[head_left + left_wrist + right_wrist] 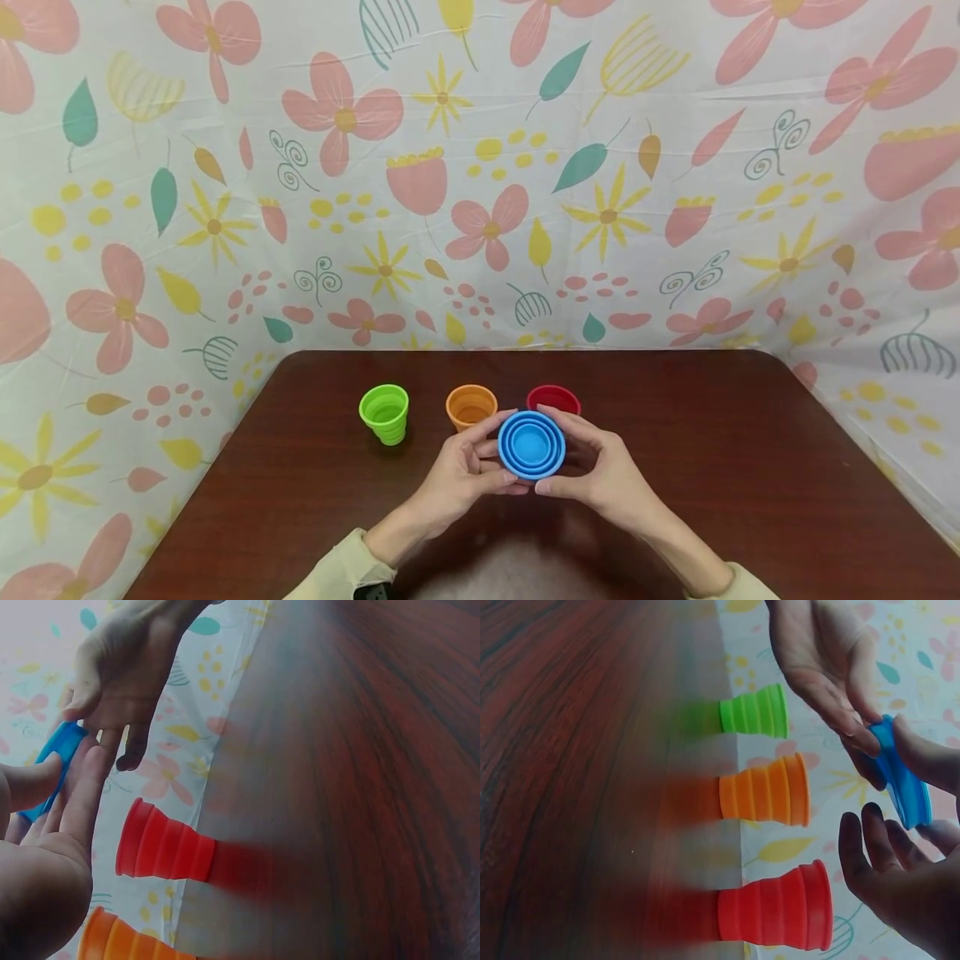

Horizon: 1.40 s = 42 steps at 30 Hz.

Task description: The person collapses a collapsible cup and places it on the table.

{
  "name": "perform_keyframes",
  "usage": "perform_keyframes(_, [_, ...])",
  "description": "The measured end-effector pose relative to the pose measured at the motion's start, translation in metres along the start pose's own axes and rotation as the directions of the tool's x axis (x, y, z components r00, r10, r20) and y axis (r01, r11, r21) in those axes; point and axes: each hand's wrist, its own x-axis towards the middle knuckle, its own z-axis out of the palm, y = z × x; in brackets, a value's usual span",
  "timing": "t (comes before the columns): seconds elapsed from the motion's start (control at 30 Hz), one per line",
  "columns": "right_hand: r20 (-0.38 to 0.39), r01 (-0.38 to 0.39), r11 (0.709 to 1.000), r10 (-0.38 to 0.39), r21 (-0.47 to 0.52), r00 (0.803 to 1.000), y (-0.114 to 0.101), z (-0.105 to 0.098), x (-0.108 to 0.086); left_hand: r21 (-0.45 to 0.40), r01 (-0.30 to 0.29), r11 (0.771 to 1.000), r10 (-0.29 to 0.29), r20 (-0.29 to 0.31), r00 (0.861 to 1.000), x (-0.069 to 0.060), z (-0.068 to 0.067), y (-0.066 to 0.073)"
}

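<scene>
A blue collapsible cup (531, 446), folded flat into concentric rings, is held up off the table with its round face toward the head camera. My left hand (467, 468) grips its left rim between thumb and fingers. On the opposite side my right hand (606, 475) pinches the rim the same way. Seen edge-on in the right wrist view, the blue cup (900, 776) is a thin disc. Behind the hands stand a green cup (386, 412), an orange cup (471, 406) and a red cup (553, 398), all extended. The hands partly cover the orange and red cups in the head view.
The dark brown wooden table (315, 492) has rounded far corners. A white cloth (480, 292) printed with flowers and leaves hangs behind it and along both sides. The three extended cups form a row across the far part of the table.
</scene>
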Motion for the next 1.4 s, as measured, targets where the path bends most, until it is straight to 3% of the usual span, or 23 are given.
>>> perform_keyframes(0.4, [0.004, 0.062, 0.993, -0.062, -0.101, 0.998, 0.002, -0.001, 0.000, 0.022, -0.065, 0.998, 0.064, 0.031, 0.997, -0.001, 0.001, -0.003])
perform_keyframes(0.7, [-0.003, 0.054, 0.992, -0.054, -0.116, 0.999, 0.001, -0.004, -0.001, 0.028, -0.059, 0.998, 0.058, 0.029, 0.998, 0.001, 0.005, -0.004])
perform_keyframes(0.93, [-0.023, 0.037, 0.994, -0.040, -0.106, 0.999, 0.000, -0.012, -0.005, 0.048, -0.056, 0.997, 0.055, 0.025, 0.998, 0.006, 0.014, -0.003])
perform_keyframes(1.2, [-0.044, 0.013, 0.995, -0.017, -0.100, 0.999, -0.002, -0.031, -0.012, 0.183, -0.061, 0.981, 0.063, -0.006, 0.998, 0.015, 0.030, -0.001])
perform_keyframes(1.4, [-0.086, -0.011, 0.990, -0.001, -0.138, 0.996, -0.008, -0.053, -0.015, 0.150, -0.027, 0.988, 0.031, -0.023, 0.999, 0.022, 0.046, -0.002])
